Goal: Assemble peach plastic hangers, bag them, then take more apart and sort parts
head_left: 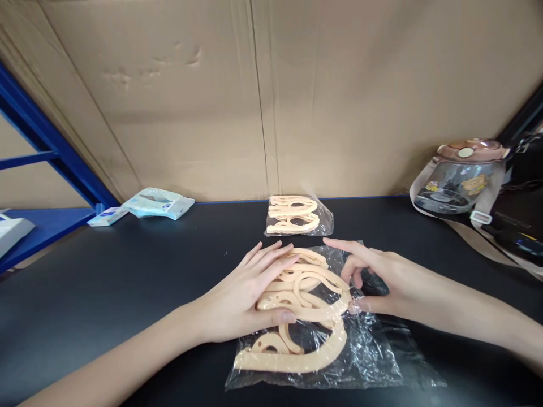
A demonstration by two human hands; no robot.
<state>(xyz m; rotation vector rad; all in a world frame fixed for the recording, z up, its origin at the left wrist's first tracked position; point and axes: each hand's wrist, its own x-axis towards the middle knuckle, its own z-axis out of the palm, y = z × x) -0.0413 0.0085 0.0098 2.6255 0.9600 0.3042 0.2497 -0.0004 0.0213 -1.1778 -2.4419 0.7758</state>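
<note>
Cardboard sheeting (339,96) fills the upper half of the frame, creased, with a vertical seam near centre. Below it a black table (106,294) spans the full width. A blue rack frame (51,147) cuts diagonally down the upper left.

At lower centre we note a clear plastic bag (373,356) lying flat on the table, wrinkled, its film spreading toward the lower right. On its left part lies a stack of peach hangers (305,356), curved and overlapping, the largest arc nearest the bottom edge. We cannot tell how far the stack sits inside the film.

At centre right a tinted bottle (460,178) with a pink lid stands against the cardboard, and a beige strap (466,232) trails from it across the table.

The left hand (241,299) lies palm down on the stack, fingers straight and close together, thumb pressed along a hanger arc. The right hand (382,277) rests on the bag just right of the stack, index finger stretched out, other fingers curled, thumb tip at the hanger rim. We cannot tell whether it pinches the film.

A smaller packed bag (299,216) of the same hangers sits at centre, just above the hands and near the cardboard. Tissue packs (159,202) lie at the left, by the rack foot.
</note>
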